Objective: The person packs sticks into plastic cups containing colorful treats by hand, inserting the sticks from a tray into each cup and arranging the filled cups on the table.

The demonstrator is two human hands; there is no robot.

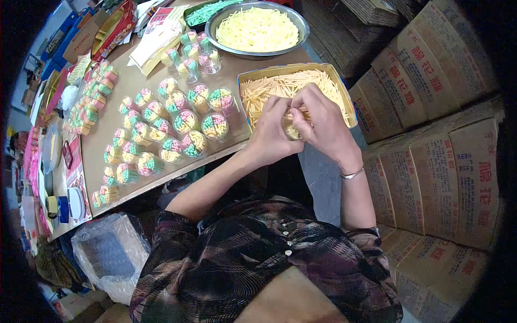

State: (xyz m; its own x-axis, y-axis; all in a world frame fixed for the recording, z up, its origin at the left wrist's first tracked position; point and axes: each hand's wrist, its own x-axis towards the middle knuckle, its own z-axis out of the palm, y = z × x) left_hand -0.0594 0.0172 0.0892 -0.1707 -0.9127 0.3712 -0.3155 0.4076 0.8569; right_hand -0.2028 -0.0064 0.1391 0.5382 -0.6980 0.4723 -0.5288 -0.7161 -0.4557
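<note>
My left hand is wrapped round a small clear cup with pale yellow sticks in it, held over the near edge of a shallow box. My right hand meets it at the cup's mouth, fingers bent and pinched together. What those fingertips hold is hidden behind them. Under and beyond both hands, the yellow-rimmed box is filled with loose, thin peach-coloured sticks.
Several clear cups packed with pink, green and yellow sticks stand left of my hands. A metal basin of yellow sticks and a dark tray of green sticks sit at the back. Stacked cardboard cartons rise on the right.
</note>
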